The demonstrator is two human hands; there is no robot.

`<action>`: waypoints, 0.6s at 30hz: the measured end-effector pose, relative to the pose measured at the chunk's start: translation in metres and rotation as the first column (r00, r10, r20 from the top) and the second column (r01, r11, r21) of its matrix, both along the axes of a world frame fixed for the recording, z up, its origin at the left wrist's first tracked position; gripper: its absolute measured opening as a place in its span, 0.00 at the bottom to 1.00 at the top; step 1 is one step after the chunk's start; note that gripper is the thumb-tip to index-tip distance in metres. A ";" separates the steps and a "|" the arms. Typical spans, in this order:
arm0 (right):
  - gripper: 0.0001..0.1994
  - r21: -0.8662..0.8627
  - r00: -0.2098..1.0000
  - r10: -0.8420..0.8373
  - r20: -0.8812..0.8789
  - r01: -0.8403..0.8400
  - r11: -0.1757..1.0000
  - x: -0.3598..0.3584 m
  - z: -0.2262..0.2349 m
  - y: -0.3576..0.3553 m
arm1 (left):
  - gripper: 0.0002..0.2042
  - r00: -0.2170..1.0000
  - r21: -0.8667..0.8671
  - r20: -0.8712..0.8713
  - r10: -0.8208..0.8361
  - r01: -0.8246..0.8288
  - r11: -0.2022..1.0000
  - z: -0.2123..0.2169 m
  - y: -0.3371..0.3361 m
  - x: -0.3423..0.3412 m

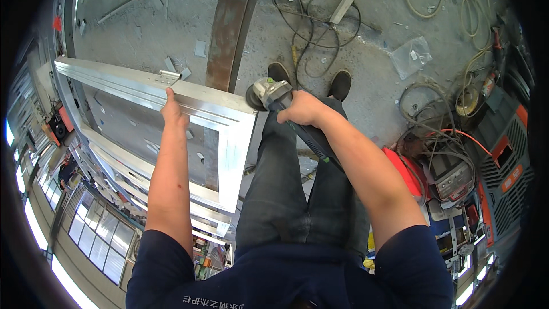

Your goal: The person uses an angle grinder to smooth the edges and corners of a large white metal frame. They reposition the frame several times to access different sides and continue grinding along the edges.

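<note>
1. Right hand (302, 109) grip: fingers wrapped tight round the grinder (280, 100) body, disc end pointing at the frame corner. Disc sits just beside the corner; can't tell if it touches.
2. Left hand (173, 111) grip: fingers pressed together, flat on the top rail of the frame (229, 137), well left of the disc. Steadying it, not clamping anything.
3. Frame: aluminium rectangle, held up in front of the legs, leaning against a rusty beam (229, 28). No clamp or bench visible under it.
4. Floor (366, 40): concrete, littered with offcuts, a plastic bag (410, 56), looped cables (311, 28) and hoses (457, 6) near the shoes (340, 84).
5. Right side: red and grey welding units (457, 177) with more cable.
6. Risks, as I judge them:
- One-handed grinder: disc catching the corner edge could kick back toward the thighs or left arm.
- Frame only hand-held: side load from the disc could make it slide or swing.
- Bare hands and forearms, so sparks and chips land on skin.
- Cables close to the feet: trip hazard when stepping back, and the cord could snag.
</note>
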State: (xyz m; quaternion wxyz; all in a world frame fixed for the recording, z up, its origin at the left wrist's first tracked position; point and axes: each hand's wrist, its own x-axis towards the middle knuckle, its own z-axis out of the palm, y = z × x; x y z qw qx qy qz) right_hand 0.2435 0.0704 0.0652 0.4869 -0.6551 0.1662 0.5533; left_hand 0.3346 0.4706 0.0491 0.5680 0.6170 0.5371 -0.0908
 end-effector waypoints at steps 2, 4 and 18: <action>0.36 0.024 0.999 -0.040 -0.035 0.041 0.999 0.004 0.006 -0.002 | 0.31 0.999 0.019 -0.020 0.030 -0.029 0.999 0.002 -0.002 -0.001; 0.36 0.025 0.998 -0.053 -0.046 0.054 0.998 0.005 0.010 -0.003 | 0.33 0.999 0.021 -0.026 0.035 -0.035 0.999 0.004 -0.007 0.004; 0.29 0.013 0.999 -0.045 0.015 0.044 0.999 0.003 0.018 -0.002 | 0.36 0.995 0.056 -0.095 -0.016 0.021 0.998 0.006 -0.009 0.004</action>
